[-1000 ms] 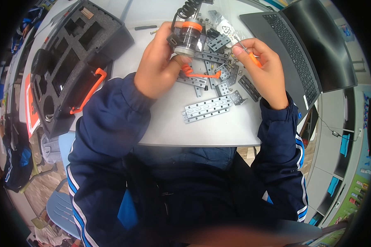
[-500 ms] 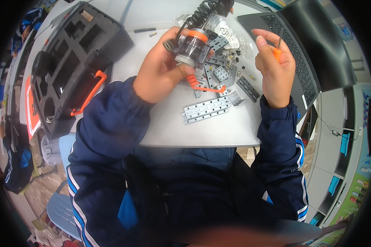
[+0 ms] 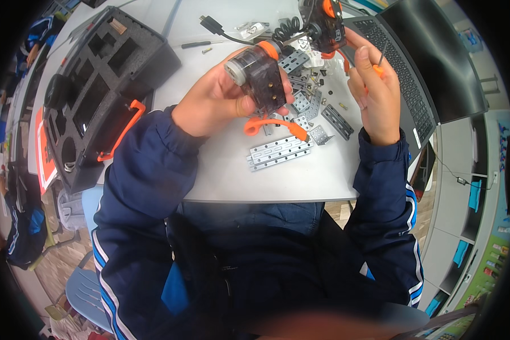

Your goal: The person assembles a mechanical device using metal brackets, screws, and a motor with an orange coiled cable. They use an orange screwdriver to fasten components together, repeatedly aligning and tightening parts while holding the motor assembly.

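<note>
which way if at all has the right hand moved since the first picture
Yes: the right hand has moved rightward, farther over the laptop.

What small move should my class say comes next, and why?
Perhaps bring the orange-handled screwdriver to the dark casing: the left hand holds it with brass-coloured spots showing, while the right hand holds the screwdriver clear of it.

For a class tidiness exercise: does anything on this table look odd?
One small brass-coloured screw lies beside the slim black screwdriver; it looks stray, well apart from the jumbled grey perforated metal plates.
</note>
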The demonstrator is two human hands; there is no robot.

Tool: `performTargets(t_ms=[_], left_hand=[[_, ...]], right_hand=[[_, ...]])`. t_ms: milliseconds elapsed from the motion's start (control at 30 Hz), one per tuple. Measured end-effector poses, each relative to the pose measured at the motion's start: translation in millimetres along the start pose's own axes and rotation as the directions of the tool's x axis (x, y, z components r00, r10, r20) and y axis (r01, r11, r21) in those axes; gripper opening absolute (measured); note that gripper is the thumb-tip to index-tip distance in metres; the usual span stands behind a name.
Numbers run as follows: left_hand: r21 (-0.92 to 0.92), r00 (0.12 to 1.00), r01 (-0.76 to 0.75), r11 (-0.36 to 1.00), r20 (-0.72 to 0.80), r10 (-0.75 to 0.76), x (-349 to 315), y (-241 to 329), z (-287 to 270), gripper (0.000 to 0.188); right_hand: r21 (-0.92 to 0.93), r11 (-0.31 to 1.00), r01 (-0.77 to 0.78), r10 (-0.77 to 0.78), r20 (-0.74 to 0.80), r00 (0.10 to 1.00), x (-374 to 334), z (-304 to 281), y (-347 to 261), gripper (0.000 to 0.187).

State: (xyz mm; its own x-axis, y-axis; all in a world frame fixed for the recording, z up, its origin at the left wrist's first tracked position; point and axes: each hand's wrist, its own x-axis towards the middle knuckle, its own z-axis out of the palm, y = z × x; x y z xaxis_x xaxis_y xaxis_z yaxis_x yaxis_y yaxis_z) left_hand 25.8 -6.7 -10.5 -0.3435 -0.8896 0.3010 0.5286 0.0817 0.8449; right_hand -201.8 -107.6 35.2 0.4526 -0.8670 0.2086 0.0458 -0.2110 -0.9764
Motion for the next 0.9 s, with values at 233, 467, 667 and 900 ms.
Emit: performTargets(t_ms=[233, 467, 667, 900], left_hand=[[0.066, 0.997, 0.063, 0.996, 0.030, -0.065, -1.8, -2.0, 2.7, 0.073], [0.018, 0.997, 0.061, 0.998, 0.050, -0.062, -3.6, 6.3, 5.1, 0.067], [0.104, 0.996, 0.065, 0.992, -0.073, -0.057, 0.2, 12.0, 1.5, 0.066], [0.104, 0.937, 0.070, 0.992, -0.348, -0.030, 1.6, 14.3, 9.2, 0.030]], right_hand=[[0.270, 0.940, -0.206, 0.124, 0.291, 0.949, 1.1, -7.1, 1.2, 0.031], [0.232, 0.958, -0.168, 0.110, 0.242, 0.964, -0.3, -3.9, 1.9, 0.037], [0.223, 0.959, -0.173, 0.131, 0.191, 0.973, 0.5, 0.0, 0.3, 0.036], [0.127, 0.985, -0.117, 0.097, 0.159, 0.983, -5.5, 9.3, -1.4, 0.035]])
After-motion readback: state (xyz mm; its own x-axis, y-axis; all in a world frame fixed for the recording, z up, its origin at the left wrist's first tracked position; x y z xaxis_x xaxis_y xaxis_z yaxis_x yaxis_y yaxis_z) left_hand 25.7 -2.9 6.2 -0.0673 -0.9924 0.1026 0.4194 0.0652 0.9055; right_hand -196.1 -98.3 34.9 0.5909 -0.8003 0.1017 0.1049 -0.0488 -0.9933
